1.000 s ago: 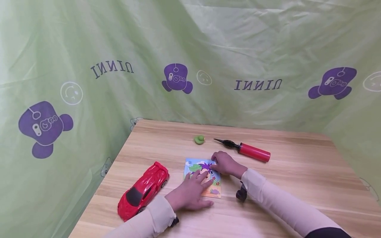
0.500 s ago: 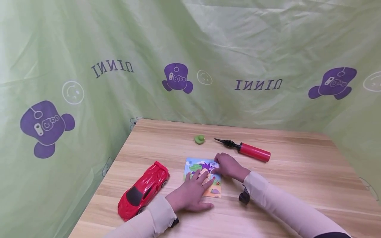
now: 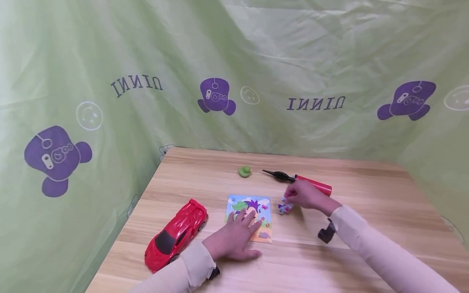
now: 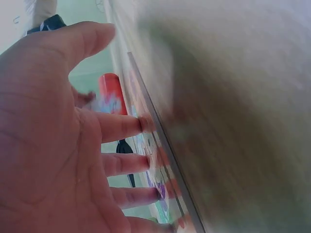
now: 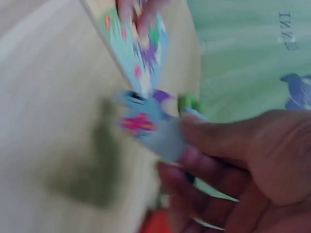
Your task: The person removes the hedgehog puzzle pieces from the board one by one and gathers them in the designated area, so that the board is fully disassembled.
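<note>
Across the lower frame, a wooden table meets green printed sheeting; the left hand presses flat-fingered on the puzzle board, while the right hand pinches a puzzle piece.

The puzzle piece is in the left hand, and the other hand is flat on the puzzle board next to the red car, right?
Not quite. The right hand pinches the puzzle piece, as the head view shows. The left hand is the one lying flat on the puzzle board next to the red car.
</note>
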### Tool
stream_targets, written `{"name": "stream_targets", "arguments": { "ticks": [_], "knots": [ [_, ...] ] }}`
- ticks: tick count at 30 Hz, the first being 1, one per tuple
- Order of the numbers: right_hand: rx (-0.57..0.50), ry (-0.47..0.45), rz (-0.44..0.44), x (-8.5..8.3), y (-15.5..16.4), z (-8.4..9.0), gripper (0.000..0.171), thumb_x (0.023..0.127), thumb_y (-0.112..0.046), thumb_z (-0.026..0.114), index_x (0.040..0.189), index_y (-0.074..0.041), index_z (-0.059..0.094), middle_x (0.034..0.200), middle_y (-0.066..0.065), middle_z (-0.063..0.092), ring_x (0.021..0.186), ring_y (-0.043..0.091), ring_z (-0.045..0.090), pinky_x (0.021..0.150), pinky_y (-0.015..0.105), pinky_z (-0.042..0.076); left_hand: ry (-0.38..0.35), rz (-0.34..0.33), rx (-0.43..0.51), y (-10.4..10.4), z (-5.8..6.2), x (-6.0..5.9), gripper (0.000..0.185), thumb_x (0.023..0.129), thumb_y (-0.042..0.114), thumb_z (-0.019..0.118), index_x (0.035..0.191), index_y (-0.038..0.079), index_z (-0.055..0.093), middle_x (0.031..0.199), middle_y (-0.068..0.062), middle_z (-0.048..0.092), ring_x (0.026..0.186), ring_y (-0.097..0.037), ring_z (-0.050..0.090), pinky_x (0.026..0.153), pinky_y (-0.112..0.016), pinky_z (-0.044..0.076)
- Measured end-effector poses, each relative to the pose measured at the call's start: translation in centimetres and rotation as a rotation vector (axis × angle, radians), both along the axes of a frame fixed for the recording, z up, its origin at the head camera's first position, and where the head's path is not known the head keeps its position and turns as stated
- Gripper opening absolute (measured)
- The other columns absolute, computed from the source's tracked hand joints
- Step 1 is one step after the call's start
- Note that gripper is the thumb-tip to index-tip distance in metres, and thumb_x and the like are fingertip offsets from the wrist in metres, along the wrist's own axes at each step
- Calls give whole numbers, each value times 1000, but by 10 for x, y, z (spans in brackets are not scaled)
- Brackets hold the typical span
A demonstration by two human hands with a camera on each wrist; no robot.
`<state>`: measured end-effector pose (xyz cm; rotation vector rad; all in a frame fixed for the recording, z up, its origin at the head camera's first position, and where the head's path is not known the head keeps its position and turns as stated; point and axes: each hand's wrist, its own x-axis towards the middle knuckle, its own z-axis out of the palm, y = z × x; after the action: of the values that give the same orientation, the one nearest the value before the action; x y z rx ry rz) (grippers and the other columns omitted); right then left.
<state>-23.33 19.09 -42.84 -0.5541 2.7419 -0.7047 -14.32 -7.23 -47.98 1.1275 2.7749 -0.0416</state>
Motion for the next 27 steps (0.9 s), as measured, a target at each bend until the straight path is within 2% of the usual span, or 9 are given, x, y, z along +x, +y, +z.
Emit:
{"name": "stream_targets", "arguments": {
  "ticks": [4, 8, 15, 22, 27],
  "knots": [
    [120, -23, 101, 2, 26, 5, 12, 75, -10, 73, 68, -15, 64, 62, -6, 55, 59, 10, 47, 55, 24, 40, -18, 2, -10, -4, 4, 2, 83, 79, 73, 38, 144, 20, 32, 150, -12, 23, 134, -40, 20, 99, -62, 26],
    [161, -41, 157, 1, 38, 0, 15, 75, -12, 74, 66, -14, 63, 61, -6, 54, 59, 9, 46, 56, 24, 38, -52, 6, -17, -5, 9, 6, 84, 79, 73, 38, 143, 18, 34, 150, -13, 21, 135, -40, 18, 100, -62, 25],
    [208, -28, 118, -1, 41, -14, 11, 76, -8, 73, 73, -13, 64, 65, -5, 56, 58, 10, 50, 58, 26, 43, -73, -17, -29, 0, 12, 11, 86, 80, 74, 34, 143, 17, 32, 152, -12, 17, 136, -40, 15, 103, -59, 23],
    [68, 17, 35, 0, 41, -22, 7, 78, -12, 71, 75, -15, 66, 66, -5, 60, 57, 9, 51, 57, 26, 43, -68, -18, -72, 0, 11, 9, 85, 81, 74, 32, 145, 19, 29, 153, -11, 14, 137, -39, 12, 105, -58, 20],
    [57, 84, -8, 0, 40, -23, 5, 75, -15, 74, 76, -17, 70, 68, -8, 61, 59, 10, 48, 56, 27, 40, -38, -26, -74, -4, 10, 10, 85, 81, 73, 36, 145, 18, 27, 152, -12, 14, 137, -40, 13, 104, -59, 20]
  ]
}}
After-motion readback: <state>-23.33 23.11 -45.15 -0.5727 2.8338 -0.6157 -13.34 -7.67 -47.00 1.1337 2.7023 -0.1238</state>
